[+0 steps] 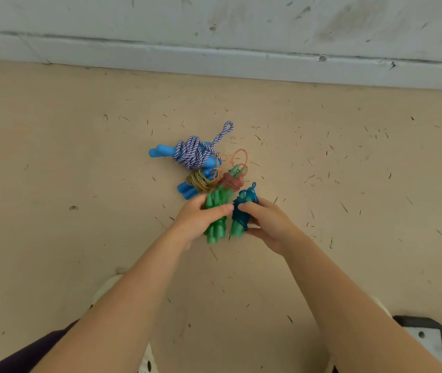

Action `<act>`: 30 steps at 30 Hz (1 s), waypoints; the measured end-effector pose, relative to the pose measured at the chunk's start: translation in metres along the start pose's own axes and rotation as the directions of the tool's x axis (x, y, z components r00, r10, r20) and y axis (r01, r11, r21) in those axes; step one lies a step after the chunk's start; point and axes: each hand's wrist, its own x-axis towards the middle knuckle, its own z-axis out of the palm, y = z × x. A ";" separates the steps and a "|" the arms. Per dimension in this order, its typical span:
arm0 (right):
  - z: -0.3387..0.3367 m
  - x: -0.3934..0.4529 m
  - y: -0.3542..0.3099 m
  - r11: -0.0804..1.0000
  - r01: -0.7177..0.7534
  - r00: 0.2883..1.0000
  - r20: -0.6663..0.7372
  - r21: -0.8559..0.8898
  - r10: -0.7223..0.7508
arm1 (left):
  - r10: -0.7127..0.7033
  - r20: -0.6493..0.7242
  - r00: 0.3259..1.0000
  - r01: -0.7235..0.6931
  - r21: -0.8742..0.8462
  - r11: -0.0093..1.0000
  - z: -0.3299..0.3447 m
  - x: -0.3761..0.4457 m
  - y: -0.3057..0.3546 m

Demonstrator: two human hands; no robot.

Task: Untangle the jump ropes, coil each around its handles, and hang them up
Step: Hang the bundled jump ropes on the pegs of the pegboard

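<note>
Several coiled jump ropes lie bunched on the tan floor [80, 157]. My left hand [201, 216] grips a green rope bundle with green handles [216, 227]. My right hand [268, 224] holds a bundle with a dark blue cord wound around green handles [242, 211]. Beyond them lie a blue-handled rope wrapped in purple-and-white cord [193, 154], a blue-handled one wrapped in yellow speckled cord [198, 183], and a green-handled one with thin red cord [233, 176] in loose loops.
A pale wall and its baseboard [214, 57] run along the far side. A white and black object [424, 337] sits at the lower right. White shoes show beneath my arms near the bottom edge.
</note>
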 end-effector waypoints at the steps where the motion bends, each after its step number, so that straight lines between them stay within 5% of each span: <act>1: -0.002 -0.006 -0.005 1.000 0.025 0.999 0.019 0.018 -0.026 | 0.001 -0.007 1.000 -0.001 -0.037 0.999 0.000 -0.004 0.006; 9: 0.023 -0.147 -0.090 0.942 0.327 0.943 0.037 0.076 -0.331 | 0.204 -0.037 0.978 -0.205 -0.332 0.921 0.000 -0.124 0.109; 17: 0.066 -0.411 -0.144 0.713 0.700 0.706 0.131 0.021 -0.696 | 0.586 -0.008 0.810 -0.554 -0.336 0.761 -0.008 -0.379 0.193; 22: 0.088 -0.542 -0.124 0.592 0.804 0.560 0.257 0.060 -0.787 | 0.727 0.054 0.684 -0.678 -0.322 0.661 0.000 -0.514 0.202; 30: 0.107 -0.581 -0.149 0.539 0.841 0.533 0.237 -0.045 -0.812 | 0.748 -0.207 0.630 -0.775 -0.237 0.586 0.006 -0.564 0.237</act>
